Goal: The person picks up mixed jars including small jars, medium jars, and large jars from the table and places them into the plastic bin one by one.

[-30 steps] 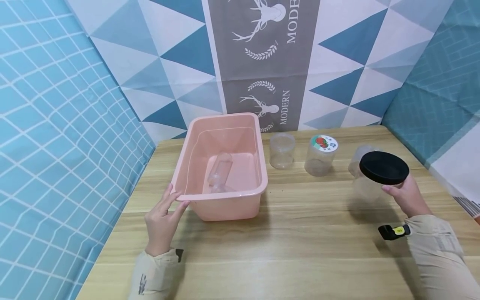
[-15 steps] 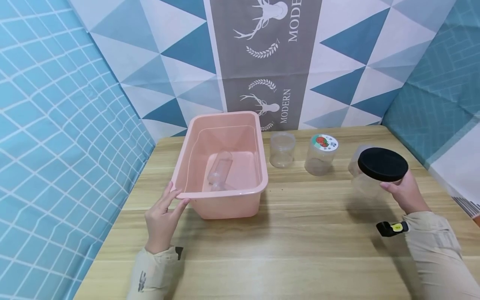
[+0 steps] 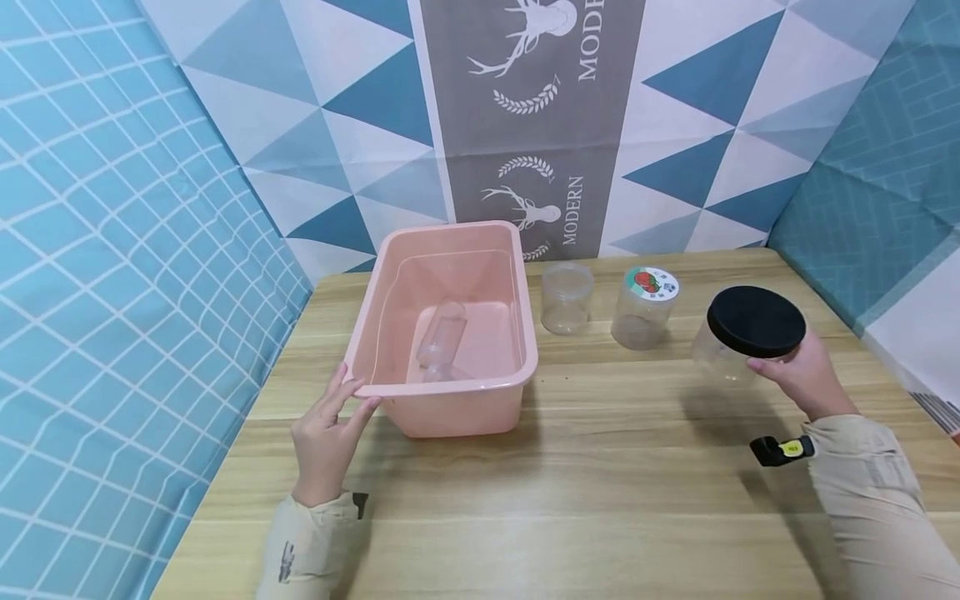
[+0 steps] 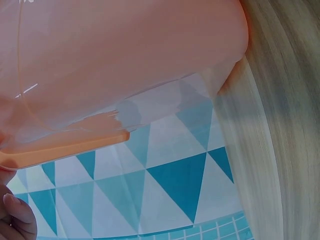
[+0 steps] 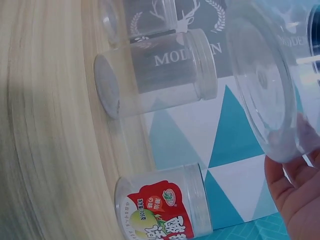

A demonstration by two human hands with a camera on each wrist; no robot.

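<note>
At the right of the head view, the right hand holds a clear jar with a black lid lifted off the worktop; its grip is clamped on the jar, fingers curled round the side nearest the person, just under the lid. In the right wrist view the jar's clear base fills the upper right of the frame, with the fingertips under it at the lower right.

At the lower left of centre in the head view, the left hand rests with straight fingers against the near left corner of a pink tub, the fingertips on its rim (the grip is apart, holding nothing). The left wrist view shows only the tub's pink wall across the top and a bit of a finger in the lower left corner.

Inside the tub a clear bottle lies on its side. To the right of the tub, toward the back edge of the worktop, stands a small clear jar, and just beside it a second clear jar with a fruit label on its lid; both stand apart from the lifted jar. Behind the worktop hangs a backdrop of blue and white triangles with a grey deer banner in the upper middle.
</note>
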